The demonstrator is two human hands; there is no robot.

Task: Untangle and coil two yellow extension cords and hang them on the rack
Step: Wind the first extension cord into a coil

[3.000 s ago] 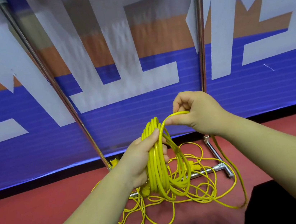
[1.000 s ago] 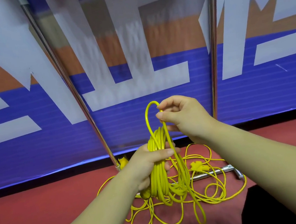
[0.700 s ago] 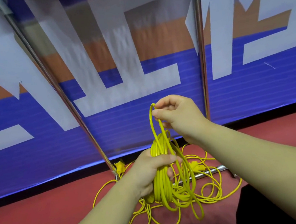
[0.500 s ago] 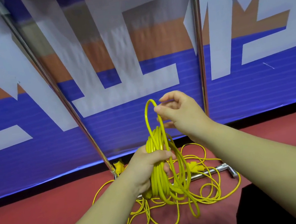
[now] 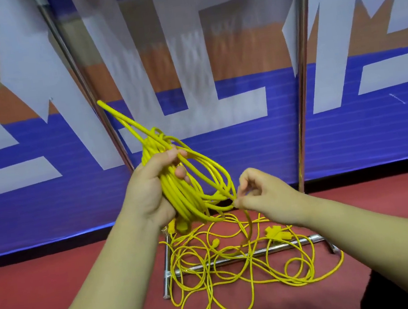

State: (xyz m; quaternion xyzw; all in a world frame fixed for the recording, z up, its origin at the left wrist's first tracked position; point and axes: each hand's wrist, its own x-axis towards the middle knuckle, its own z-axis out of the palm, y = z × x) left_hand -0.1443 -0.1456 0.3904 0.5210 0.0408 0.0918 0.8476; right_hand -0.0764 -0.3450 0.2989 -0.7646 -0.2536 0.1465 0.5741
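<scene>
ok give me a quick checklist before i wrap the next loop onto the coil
1. Left hand grips the coil: ok.
2. Right hand pinches a strand beside the coil: ok.
3. Coil loops even: not ok, one long loop sticks out up-left.
4. Loose cord untangled: not ok, its loops overlap.
5. Loose cord off the rack base: not ok, it lies across the bars.
6. Which cord the strand belongs to: cannot tell.
</scene>
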